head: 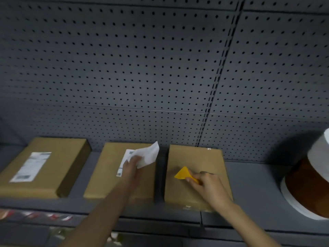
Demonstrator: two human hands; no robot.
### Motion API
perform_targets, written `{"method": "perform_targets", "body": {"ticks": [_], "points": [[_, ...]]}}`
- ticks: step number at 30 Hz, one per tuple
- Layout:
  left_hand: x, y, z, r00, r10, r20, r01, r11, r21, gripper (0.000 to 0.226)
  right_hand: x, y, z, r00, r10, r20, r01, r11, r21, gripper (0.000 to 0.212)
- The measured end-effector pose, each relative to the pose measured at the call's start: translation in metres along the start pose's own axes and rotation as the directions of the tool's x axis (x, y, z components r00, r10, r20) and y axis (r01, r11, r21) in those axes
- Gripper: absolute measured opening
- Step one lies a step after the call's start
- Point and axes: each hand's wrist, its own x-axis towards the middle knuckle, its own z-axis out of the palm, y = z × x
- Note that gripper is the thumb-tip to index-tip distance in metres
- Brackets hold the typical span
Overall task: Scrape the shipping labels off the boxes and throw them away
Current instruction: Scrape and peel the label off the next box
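Three brown cardboard boxes lie side by side on a grey shelf. The left box carries a white shipping label on its top. Over the middle box, my left hand grips a peeled white label that hangs free above the box. Another label still sticks to that box, partly hidden by my hand. My right hand holds a yellow plastic scraper over the right box, whose top shows bare cardboard.
A dark grey pegboard wall rises right behind the boxes. A white bin with a brown inside stands at the far right of the shelf. Red and white items show below the shelf's front edge.
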Motion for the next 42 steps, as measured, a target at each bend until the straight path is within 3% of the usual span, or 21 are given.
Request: {"method": "perform_targets", "body": {"ticks": [2,4,10,13,15,18,22,26,29,31,33,37,42], "points": [[-0.014,0.003,-0.019,1.000,-0.028,-0.011,0.026,0.988,-0.151,0.043,-0.005,-0.009,0.010,0.998,-0.030,0.046,0.029,0.999,0.027,0.032],[-0.028,0.001,-0.041,1.000,0.001,-0.011,-0.003,0.984,-0.178,0.028,-0.010,-0.016,0.021,0.994,-0.042,0.099,0.040,0.999,0.023,0.035],[-0.045,-0.004,-0.098,0.976,0.085,-0.200,-0.127,0.971,-0.204,0.025,-0.023,-0.036,0.049,0.984,-0.060,0.170,0.066,0.997,-0.031,0.045],[-0.045,0.007,-0.114,0.986,0.083,-0.143,-0.104,0.984,-0.147,0.023,-0.018,-0.048,0.056,0.982,-0.058,0.181,0.059,0.998,0.001,0.037],[-0.038,0.016,-0.122,0.991,0.096,-0.095,-0.097,0.995,-0.005,0.022,-0.013,-0.059,0.063,0.982,-0.064,0.177,0.061,0.998,0.024,0.033],[-0.016,0.032,-0.128,0.979,0.198,-0.037,-0.191,0.970,0.154,0.032,-0.001,-0.075,0.077,0.984,-0.036,0.172,0.032,0.999,0.022,0.036],[0.012,0.059,-0.123,0.971,0.224,0.080,-0.231,0.969,0.093,0.033,0.016,-0.093,0.098,0.985,0.079,0.156,-0.088,0.995,0.050,0.033],[0.041,0.077,-0.124,0.971,0.149,0.187,-0.185,0.963,0.198,0.028,0.030,-0.113,0.118,0.979,0.161,0.125,-0.167,0.985,0.037,0.035],[0.060,0.080,-0.127,0.932,0.135,0.335,-0.220,0.948,0.230,0.022,0.033,-0.119,0.122,0.964,0.246,0.102,-0.248,0.969,0.014,0.033],[0.070,0.073,-0.126,0.895,0.124,0.428,-0.303,0.873,0.382,0.026,0.031,-0.119,0.124,0.940,0.319,0.118,-0.320,0.947,-0.011,0.035],[0.079,0.061,-0.122,0.835,0.123,0.536,-0.446,0.722,0.529,0.038,0.029,-0.117,0.126,0.918,0.365,0.154,-0.361,0.931,-0.053,0.040],[0.095,0.033,-0.117,0.768,-0.018,0.640,-0.564,0.453,0.690,0.030,0.038,-0.123,0.132,0.901,0.393,0.185,-0.359,0.914,-0.191,0.041],[0.101,0.020,-0.115,0.773,-0.049,0.632,-0.577,0.359,0.734,0.032,0.063,-0.137,0.141,0.915,0.349,0.202,-0.296,0.921,-0.253,0.039]]}}
